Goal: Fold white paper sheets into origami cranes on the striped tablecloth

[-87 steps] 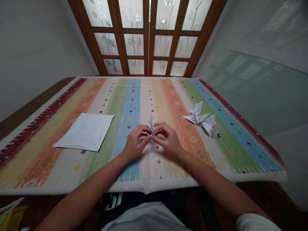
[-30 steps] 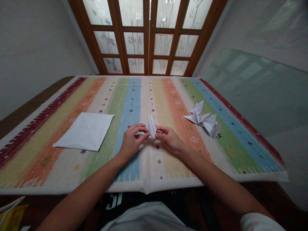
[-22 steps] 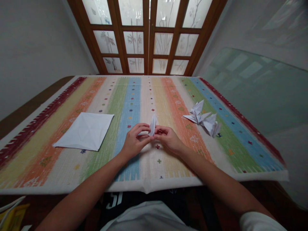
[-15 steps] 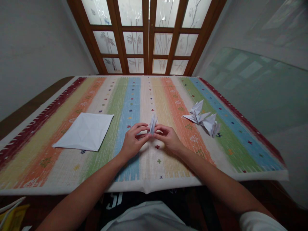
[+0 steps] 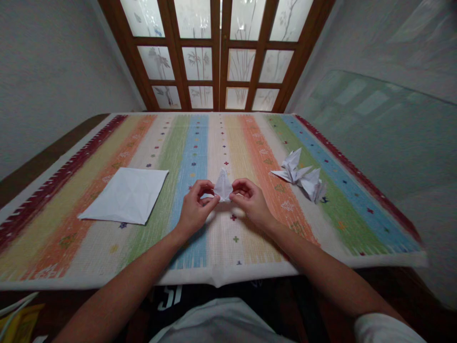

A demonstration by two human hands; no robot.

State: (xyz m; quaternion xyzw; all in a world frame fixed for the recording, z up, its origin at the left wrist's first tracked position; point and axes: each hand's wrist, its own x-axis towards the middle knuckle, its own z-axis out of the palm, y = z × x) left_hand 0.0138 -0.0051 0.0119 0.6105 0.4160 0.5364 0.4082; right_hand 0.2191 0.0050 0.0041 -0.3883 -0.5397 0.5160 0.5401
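Note:
A small white folded paper piece (image 5: 223, 186), kite-shaped with a point upward, stands between my hands. My left hand (image 5: 197, 205) pinches its left side with the fingers curled. My right hand (image 5: 249, 200) grips its right side the same way. To the left lies a creased sheet of white paper (image 5: 126, 196), unfolded flat on the cloth. Two finished origami cranes (image 5: 301, 175) of white paper sit to the right, touching each other, well away from my right hand.
A striped woven tablecloth (image 5: 228, 143) in red, orange, green, blue and cream covers the table, with its front edge near my body. Frosted glass doors in a wooden frame stand beyond it. A glass pane (image 5: 378, 128) leans at the right. Yellow paper (image 5: 21, 324) shows at bottom left.
The paper piece has gone from a narrow upright fold to a wider kite shape, opened out between my hands. My hands have moved slightly apart.

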